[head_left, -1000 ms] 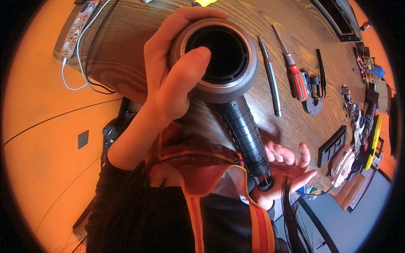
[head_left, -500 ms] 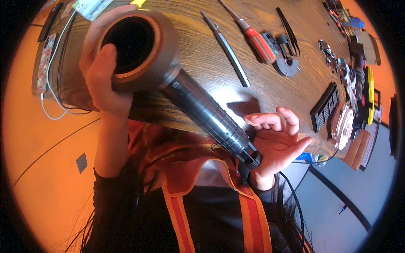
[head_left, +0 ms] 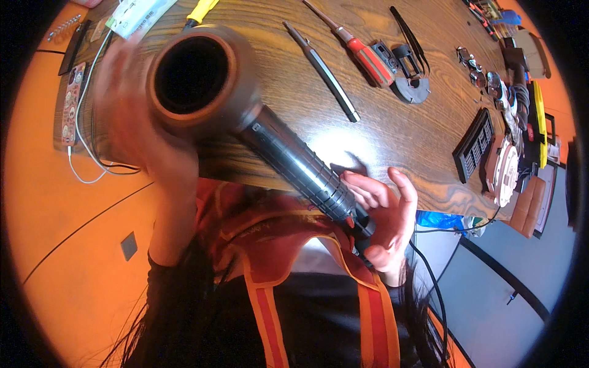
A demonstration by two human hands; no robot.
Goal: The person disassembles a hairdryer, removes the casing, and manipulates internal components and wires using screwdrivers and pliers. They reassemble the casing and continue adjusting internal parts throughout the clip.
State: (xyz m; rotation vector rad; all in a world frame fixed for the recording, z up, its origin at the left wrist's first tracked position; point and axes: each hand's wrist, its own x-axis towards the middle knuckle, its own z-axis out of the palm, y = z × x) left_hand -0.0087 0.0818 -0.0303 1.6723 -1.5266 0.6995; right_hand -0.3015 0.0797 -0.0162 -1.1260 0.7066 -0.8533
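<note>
Left hand (head_left: 132, 122), blurred, is wrapped around the round head of the dryer (head_left: 202, 83), fingers closed on its left side. The dryer is held above the near edge of the table (head_left: 392, 132), open barrel facing up, dark handle (head_left: 300, 168) slanting down to the right. Right hand (head_left: 386, 214) cups the handle's lower end, fingers loosely curled, not clamped. Farther right on the table lie a rod (head_left: 322, 61), a red screwdriver (head_left: 362, 52) and a black grille (head_left: 473, 144)
</note>
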